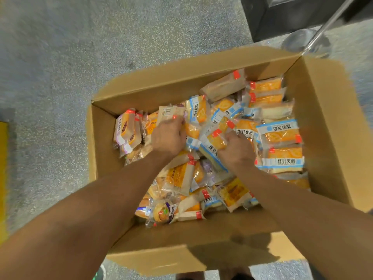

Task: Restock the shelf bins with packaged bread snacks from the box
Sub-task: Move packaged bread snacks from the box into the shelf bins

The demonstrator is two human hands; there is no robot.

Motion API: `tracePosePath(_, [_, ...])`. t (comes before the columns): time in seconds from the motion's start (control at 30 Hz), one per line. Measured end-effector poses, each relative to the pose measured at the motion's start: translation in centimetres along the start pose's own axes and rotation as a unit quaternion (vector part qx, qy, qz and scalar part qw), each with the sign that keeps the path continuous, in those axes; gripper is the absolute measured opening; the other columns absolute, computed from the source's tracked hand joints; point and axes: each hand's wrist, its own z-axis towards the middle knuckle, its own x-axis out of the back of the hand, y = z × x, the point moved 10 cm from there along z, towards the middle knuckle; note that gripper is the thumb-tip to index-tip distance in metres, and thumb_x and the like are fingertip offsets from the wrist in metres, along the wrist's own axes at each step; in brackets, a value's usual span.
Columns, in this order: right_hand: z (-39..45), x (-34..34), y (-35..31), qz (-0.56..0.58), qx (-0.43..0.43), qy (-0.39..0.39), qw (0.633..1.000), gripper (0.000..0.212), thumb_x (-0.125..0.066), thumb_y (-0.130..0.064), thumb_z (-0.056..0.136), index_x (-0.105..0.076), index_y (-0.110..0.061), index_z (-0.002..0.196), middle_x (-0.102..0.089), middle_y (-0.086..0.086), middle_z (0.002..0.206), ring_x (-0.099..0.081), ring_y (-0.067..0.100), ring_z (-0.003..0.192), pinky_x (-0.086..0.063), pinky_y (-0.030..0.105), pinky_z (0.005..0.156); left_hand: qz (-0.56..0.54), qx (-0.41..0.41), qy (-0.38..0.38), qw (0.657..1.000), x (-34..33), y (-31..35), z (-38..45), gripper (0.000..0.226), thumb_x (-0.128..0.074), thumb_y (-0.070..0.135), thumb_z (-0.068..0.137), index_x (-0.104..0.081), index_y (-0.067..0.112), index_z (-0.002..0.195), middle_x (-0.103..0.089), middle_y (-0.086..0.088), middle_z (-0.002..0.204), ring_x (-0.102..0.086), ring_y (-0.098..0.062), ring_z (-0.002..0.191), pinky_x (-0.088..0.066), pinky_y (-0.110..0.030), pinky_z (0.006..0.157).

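Speckled grey floor [50, 57]: carries the box; a yellow edge [3, 178] shows at the far left.

Cardboard box [327, 122]: open, flaps folded outward, roughly full of packaged bread snacks lying loose and overlapping. No shelf bins are in view.

Brown-and-purple packs [126, 130]: a few stand on edge against the left wall of the box.

Left hand [168, 138]: down in the box left of centre, fingers curled round the lower end of a beige pack with a barcode [168, 113], which stands up out of the pile.

Orange-and-beige pack [178, 177]: lies between the two forearms, untouched.

Right hand [235, 147]: right of centre, fingers closed on a blue-and-orange pack [214, 142] lying slantwise on its neighbours.

Blue-banded orange packs [280, 134]: stacked flat along the right side, just beside the right hand.

Dark unit [302, 15] and a pale rod [331, 19]: beyond the far right corner of the box.

Step in hand, as judged: taking packs from the box for the bins. Handling note: grip each pack by the wrapper's sealed end or edges, not across the soft bread, so nothing is crushed; lift straight up so overlapping neighbours slide off and are not dragged out; keep like flavours together in each hand to make sorting into bins simpler.
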Motion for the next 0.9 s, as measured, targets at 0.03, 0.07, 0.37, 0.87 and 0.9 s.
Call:
tracePosePath(0.03, [0.2,-0.2,0.3,-0.004,0.002,-0.007,1.000,0.052,-0.070,-0.033,0.083,-0.052,-0.017,0.129,-0.056,0.011,0.121,-0.054,0.035,0.114,-0.051,0.041,0.086,0.015,-0.014,-0.025,0.999,-0.4,0.4,0.8,0.038,-0.062,0.027,0.087,-0.057,0.027,0.125,-0.063,-0.004,0.115,-0.055,-0.029,0.109,-0.051,-0.039,0.084])
tracePosePath(0.07, [0.4,-0.5,0.4,-0.010,0.007,-0.015,1.000,0.052,-0.071,-0.036,0.083,-0.052,-0.018,0.128,-0.056,0.011,0.120,-0.055,0.034,0.113,-0.050,0.041,0.085,0.028,-0.025,-0.070,0.997,-1.2,0.7,1.4,0.052,-0.065,0.025,0.084,-0.053,0.029,0.134,-0.055,-0.004,0.129,-0.047,-0.029,0.120,-0.046,-0.041,0.095])
tracePosePath(0.37, [-0.2,-2.9,0.5,0.008,0.052,-0.015,0.998,0.036,-0.071,-0.028,0.088,-0.061,-0.022,0.123,-0.068,0.005,0.106,-0.065,0.029,0.101,-0.056,0.039,0.083,0.213,-0.030,-0.177,0.960,-3.9,-0.5,0.8,0.039,-0.064,0.045,0.089,-0.061,0.027,0.124,-0.053,-0.004,0.127,-0.039,-0.029,0.124,-0.036,-0.049,0.099])
tracePosePath(0.87, [-9.3,7.1,2.9,0.045,0.055,0.059,0.996,0.029,-0.058,-0.021,0.097,-0.051,-0.020,0.125,-0.069,0.009,0.101,-0.064,0.035,0.096,-0.055,0.042,0.074,0.057,-0.096,-0.172,0.979,2.8,8.0,-6.2,0.023,-0.055,0.033,0.097,-0.063,0.014,0.106,-0.063,-0.011,0.108,-0.058,-0.031,0.103,-0.039,-0.031,0.073])
tracePosePath(0.9, [-10.5,8.6,3.7,0.040,0.044,0.076,0.995,0.027,-0.057,-0.022,0.098,-0.050,-0.019,0.124,-0.068,0.009,0.099,-0.064,0.035,0.094,-0.055,0.042,0.072,0.049,-0.119,-0.168,0.977,3.3,9.9,-6.7,0.019,-0.055,0.029,0.097,-0.063,0.014,0.104,-0.063,-0.012,0.106,-0.059,-0.032,0.102,-0.041,-0.032,0.073])
